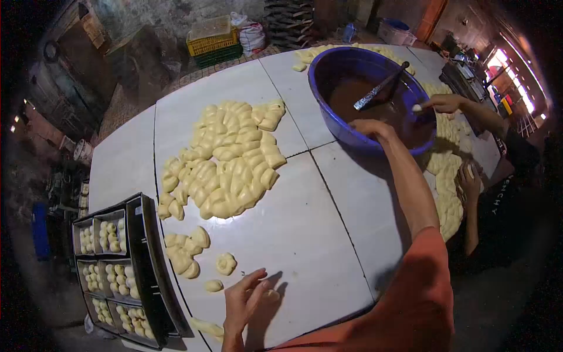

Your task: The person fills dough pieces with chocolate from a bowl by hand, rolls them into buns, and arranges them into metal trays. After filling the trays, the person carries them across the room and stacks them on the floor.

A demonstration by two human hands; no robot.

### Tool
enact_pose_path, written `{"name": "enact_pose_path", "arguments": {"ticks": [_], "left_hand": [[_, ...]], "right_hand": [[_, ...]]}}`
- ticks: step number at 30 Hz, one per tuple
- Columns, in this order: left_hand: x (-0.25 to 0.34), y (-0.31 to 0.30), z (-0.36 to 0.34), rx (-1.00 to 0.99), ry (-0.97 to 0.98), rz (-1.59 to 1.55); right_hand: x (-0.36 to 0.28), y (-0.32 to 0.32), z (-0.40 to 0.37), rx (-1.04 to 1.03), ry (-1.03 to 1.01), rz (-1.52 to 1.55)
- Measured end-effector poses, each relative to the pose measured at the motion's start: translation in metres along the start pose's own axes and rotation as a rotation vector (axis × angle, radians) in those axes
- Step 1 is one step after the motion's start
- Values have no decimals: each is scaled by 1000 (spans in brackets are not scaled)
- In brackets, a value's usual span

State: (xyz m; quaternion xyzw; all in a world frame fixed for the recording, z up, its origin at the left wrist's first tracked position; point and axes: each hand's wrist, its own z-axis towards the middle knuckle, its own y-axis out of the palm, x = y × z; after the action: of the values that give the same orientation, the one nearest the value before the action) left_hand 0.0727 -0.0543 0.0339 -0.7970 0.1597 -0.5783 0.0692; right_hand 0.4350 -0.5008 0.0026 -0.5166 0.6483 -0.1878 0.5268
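My right hand point(373, 128) reaches over the near rim of a blue basin point(328, 120) of brown paste point(352, 97); its fingertips are hard to make out. A flat metal spatula with a dark handle point(375, 94) leans in the basin. My left hand point(246, 298) is over the near part of the table, fingers apart, beside a small pale dough piece point(271, 295). Just beyond it are a flattened dough piece point(226, 264) and a small dough lump point(214, 286). A large cluster of dough pieces point(234, 158) lies farther off, with a smaller cluster point(186, 252) nearer.
Black baking pans point(143, 234) with dough balls stand along the table's left edge. Across the basin, a co-worker's hand point(446, 104) holds a small pale piece; their other hand point(469, 182) is by more dough point(443, 193). Crates point(212, 44) stand behind the white tiled table point(126, 135).
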Motion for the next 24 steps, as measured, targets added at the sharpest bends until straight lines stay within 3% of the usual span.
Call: {"name": "enact_pose_path", "arguments": {"ticks": [3,6,9,15,19,22,23,24], "left_hand": [[-10,1,-2,-13,2,24],[-5,2,-5,1,-6,-3],[-13,1,-7,-13,18,-7],[1,-1,2,-44,99,-28],[14,17,22,-86,115,-232],[29,32,36,-99,47,-650],[29,33,40,-94,65,-697],[35,33,38,-61,56,-825]], "right_hand": [[8,-10,9,-48,52,23],[16,-11,0,-164,-88,29],[0,-16,-8,-49,32,5],[-69,-23,-69,364,-113,1061],[-166,17,-118,447,-155,1211],[-197,83,-128,157,-278,1437],[-236,115,-136,292,-309,1462],[-248,138,-140,171,-296,1498]]}}
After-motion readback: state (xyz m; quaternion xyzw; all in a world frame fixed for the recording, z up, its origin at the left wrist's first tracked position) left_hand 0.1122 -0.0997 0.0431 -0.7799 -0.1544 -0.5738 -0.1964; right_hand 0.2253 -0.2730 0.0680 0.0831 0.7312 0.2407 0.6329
